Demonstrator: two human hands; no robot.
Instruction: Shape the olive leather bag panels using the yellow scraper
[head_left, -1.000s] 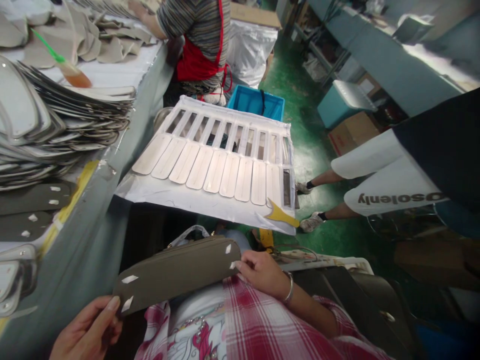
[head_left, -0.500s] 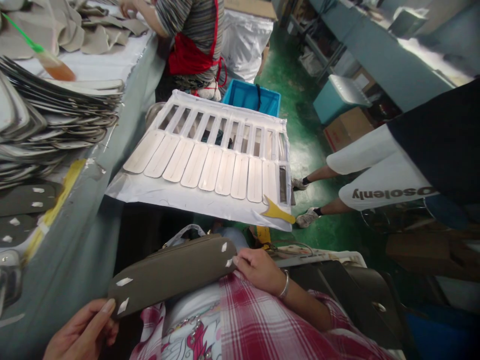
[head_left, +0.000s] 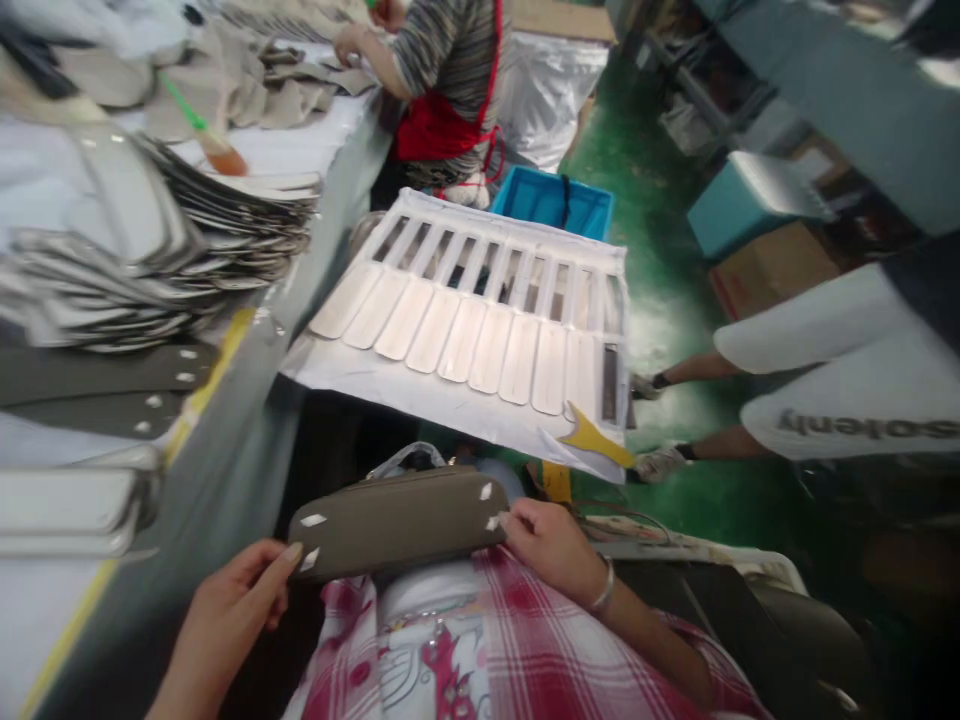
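Note:
A long dark olive-grey panel [head_left: 397, 525] with rounded corners stretches across my lap. Small white tabs stick to its surface near both ends. Thumb and fingers of my left hand [head_left: 244, 605] pinch its left end at the lower corner. At the opposite end, my right hand [head_left: 553, 545] is closed on the edge beside the white tabs. Beyond the panel lies a white cloth-covered slotted rack [head_left: 420, 400], bearing a row of several white rounded strips [head_left: 450, 335]. A yellow forked piece [head_left: 600, 440] rests on its near right corner.
On the left table, a stack of panels [head_left: 247, 225] stands near a green-tipped bottle [head_left: 225, 155]. Dark tabbed panels [head_left: 105, 375] lie closer. A co-worker in a red apron [head_left: 435, 125] works ahead. A blue bin [head_left: 551, 205] is on the floor; another person's legs [head_left: 697, 370] are at right.
The whole view has shifted, so the scene sits further right and more of the left table shows. Both hands still hold the panel, which now lies closer to level.

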